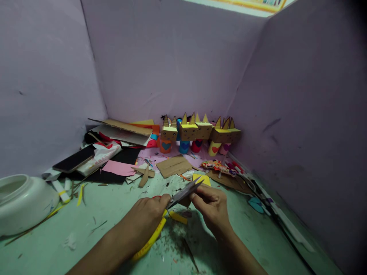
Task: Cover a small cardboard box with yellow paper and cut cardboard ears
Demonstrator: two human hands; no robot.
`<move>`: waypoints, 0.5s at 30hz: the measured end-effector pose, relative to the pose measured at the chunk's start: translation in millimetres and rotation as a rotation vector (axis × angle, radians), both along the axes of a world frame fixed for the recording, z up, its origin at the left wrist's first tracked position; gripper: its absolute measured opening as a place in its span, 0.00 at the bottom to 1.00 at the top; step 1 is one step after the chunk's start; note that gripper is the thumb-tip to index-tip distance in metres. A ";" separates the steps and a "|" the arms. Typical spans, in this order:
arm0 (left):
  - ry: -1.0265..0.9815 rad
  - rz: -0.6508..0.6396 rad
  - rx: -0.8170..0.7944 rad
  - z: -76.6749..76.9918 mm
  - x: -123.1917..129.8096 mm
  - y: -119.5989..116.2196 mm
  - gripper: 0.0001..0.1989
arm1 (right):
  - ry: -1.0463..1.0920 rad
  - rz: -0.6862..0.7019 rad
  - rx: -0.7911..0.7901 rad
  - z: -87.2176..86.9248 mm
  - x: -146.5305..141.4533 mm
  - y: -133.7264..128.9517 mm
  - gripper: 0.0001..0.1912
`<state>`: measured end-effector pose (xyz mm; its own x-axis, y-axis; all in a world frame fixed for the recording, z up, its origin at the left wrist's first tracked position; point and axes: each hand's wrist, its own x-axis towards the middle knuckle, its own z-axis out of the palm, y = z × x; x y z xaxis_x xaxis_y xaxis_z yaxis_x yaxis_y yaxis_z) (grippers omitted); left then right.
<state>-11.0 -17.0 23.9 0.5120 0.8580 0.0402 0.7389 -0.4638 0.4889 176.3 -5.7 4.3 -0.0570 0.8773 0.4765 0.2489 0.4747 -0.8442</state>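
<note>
Observed remotely through the head camera. I took the scissors (183, 194) as my landmark: yellow handles, blades pointing forward and right, a little parted. The left hand (151, 211) was closed around the handles. The right hand (213, 206), apart from it, pinched a small brown cardboard piece (185, 201) right up against the blades' right side. Shadow fell there, so I could not tell whether the blades had bitten into it.

Just beyond the scissors' tips I noted a yellow piece (202, 179); farther beyond, a flat cardboard sheet (174, 165), then a row of box-headed figures (187, 133) with pointed ears or horns. Pink paper (117, 168) lay beyond and left of the scissors, a white bowl (34, 206) well to their left. Right of them was a blue cutout (255, 205). Beneath them, dark crumbs littered the green surface (243, 236).
</note>
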 end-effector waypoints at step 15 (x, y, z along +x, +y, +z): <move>-0.190 0.010 -0.022 -1.6 -3.6 9.0 0.11 | 0.243 0.049 -0.204 -3.1 -2.9 3.7 0.08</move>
<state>-14.6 -8.0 22.4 0.4887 0.8647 0.1160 0.6369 -0.4445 0.6299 173.4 -1.9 1.2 -0.0081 0.9552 0.2959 0.0096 0.2959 -0.9552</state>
